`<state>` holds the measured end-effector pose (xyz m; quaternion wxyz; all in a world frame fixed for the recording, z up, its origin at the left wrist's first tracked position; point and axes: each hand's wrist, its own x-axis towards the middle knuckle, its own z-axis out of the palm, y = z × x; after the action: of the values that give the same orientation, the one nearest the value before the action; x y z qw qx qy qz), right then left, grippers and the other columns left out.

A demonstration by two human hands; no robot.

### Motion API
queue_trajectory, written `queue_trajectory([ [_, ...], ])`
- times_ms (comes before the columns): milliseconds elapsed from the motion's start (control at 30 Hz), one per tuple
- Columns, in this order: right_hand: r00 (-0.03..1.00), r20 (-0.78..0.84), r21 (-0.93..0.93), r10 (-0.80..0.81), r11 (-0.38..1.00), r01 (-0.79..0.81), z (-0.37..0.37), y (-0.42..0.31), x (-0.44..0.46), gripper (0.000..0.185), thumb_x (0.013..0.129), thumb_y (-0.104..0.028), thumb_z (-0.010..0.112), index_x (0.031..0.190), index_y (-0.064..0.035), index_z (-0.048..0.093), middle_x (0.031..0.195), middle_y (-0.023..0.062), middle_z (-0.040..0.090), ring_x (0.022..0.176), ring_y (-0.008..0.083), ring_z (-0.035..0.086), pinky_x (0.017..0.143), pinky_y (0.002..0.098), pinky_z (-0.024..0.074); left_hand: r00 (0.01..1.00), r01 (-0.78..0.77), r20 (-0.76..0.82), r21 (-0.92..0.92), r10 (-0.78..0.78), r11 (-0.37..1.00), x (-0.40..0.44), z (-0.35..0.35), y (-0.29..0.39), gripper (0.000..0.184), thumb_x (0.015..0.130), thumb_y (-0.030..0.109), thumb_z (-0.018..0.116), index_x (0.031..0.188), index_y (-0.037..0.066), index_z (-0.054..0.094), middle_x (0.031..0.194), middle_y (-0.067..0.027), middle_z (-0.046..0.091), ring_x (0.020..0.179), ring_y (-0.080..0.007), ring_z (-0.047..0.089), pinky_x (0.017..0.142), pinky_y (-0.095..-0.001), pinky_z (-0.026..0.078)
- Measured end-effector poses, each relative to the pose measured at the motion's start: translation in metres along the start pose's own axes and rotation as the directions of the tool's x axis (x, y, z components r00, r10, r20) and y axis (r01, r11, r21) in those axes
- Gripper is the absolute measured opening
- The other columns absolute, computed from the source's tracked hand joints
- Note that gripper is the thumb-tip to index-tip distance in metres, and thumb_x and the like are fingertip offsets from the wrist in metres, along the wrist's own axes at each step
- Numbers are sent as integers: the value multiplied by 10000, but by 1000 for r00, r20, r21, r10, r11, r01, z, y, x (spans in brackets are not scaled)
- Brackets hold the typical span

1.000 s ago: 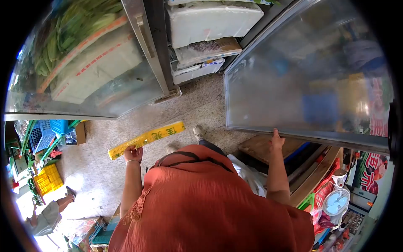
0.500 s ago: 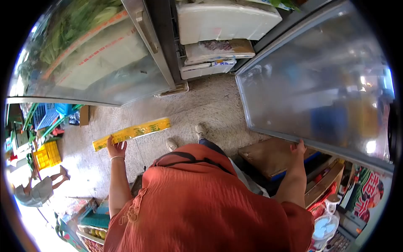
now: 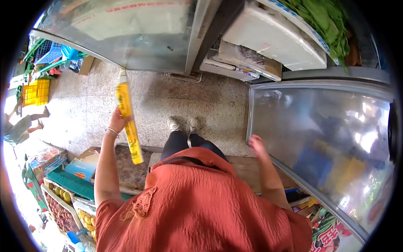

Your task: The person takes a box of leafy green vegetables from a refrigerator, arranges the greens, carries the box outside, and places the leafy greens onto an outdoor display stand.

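Observation:
My left hand [image 3: 119,120] is closed around the middle of a long, flat yellow packet [image 3: 131,137] with green print and a clear plastic end. The packet hangs out over the floor, pointing away from me. Over on the right, my right hand [image 3: 257,145] is at the near edge of an open, metal-framed clear door [image 3: 310,122]. Its fingers are blurred, and whether they touch the frame I cannot tell.
White foam boxes [image 3: 273,35] and leafy greens [image 3: 323,21] fill the cabinet ahead. Another glass door [image 3: 159,46] stands at upper left. A yellow crate [image 3: 37,92], another person's legs [image 3: 31,122] and fruit trays [image 3: 63,210] are at left. Speckled floor [image 3: 159,101] lies underfoot.
The yellow packet has swung from lying crosswise to pointing lengthwise away from me. My body has turned and stepped. My right hand has shifted along the door's edge toward its free corner.

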<state>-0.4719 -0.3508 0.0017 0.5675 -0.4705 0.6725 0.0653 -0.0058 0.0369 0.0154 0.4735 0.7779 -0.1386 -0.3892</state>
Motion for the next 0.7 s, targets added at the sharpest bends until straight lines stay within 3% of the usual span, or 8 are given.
queue_trajectory([
  [67,965,138,-287,-221,924,253,58,-53,-17,336,724,-203,557,1034,-101,476,892,43,533,815,134,501,679,273,419,982,186,-16,276,-190,943,-1,16,6,437,636,98,637,1004,60,404,857,-96,543,786,-191,534,657,-306,447],
  [133,824,329,-342,-461,755,559,99,-69,-16,338,725,-152,565,1030,-43,466,889,87,552,794,159,534,697,251,433,998,41,-56,676,-5,735,-2,29,-4,450,602,142,671,970,54,427,810,-118,545,755,-217,536,693,-294,431],
  [200,761,477,-320,-441,719,617,129,-98,-33,335,726,-150,562,1028,-40,467,902,98,549,803,160,534,706,260,433,971,237,-128,574,-200,784,-8,49,-7,496,564,205,688,973,81,437,858,-128,531,816,-261,515,726,-314,414],
  [267,673,617,-270,-407,694,668,142,-111,-33,331,728,-148,559,1026,-37,468,915,110,546,812,161,535,715,268,433,993,118,-63,639,-100,760,-13,68,-16,464,582,210,663,977,102,445,902,-118,512,856,-253,499,735,-322,410],
  [333,704,640,-410,-309,637,652,150,-115,-16,331,734,-120,547,1039,-22,461,948,102,533,863,152,511,752,266,415,959,237,-24,609,-281,757,-11,85,-11,432,600,212,634,980,129,447,915,-106,491,887,-249,481,752,-335,404],
  [400,687,680,-489,-256,540,685,144,-123,-2,328,731,-115,545,1035,-21,464,944,106,536,857,156,516,751,270,419,988,133,-42,701,-146,700,-18,107,-18,406,610,198,616,978,149,451,912,-99,486,893,-252,475,773,-337,395],
  [567,714,692,-614,-101,437,657,123,-138,63,316,713,-118,559,1007,-24,488,879,84,553,803,132,523,721,255,424,819,568,-278,510,-501,646,-16,174,-67,706,636,284,633,1212,193,235,1159,-115,298,1103,-267,286,847,-459,314],
  [700,739,669,-707,-77,241,665,94,-152,176,382,646,-196,603,991,-69,502,813,75,573,727,155,552,680,272,435,707,707,-405,358,-580,610,-18,284,-95,619,659,312,612,1174,129,322,1223,-142,264,1119,-305,281,887,-418,302],
])
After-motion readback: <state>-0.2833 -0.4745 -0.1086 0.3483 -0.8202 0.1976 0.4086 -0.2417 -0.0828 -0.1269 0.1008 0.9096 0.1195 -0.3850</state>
